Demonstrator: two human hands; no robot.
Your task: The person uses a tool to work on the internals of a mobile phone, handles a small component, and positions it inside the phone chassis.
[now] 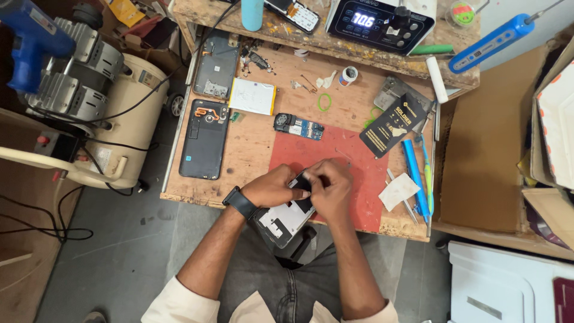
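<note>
A wooden workbench (251,143) fills the middle of the scene, with a cream air compressor (113,113) standing to its left. A red mat (365,179) covers the bench's near right part. On the bench's left side lies a dark phone back cover (204,139), and just right of it a white battery (253,96). At the near edge, both hands meet over an opened phone (284,218), which juts off the bench toward the person. The left hand (272,186), a dark watch on its wrist, clasps the phone's far end from the left; the right hand (330,188) closes its fingers on the same end, its thumb tip pressed against the black part there.
</note>
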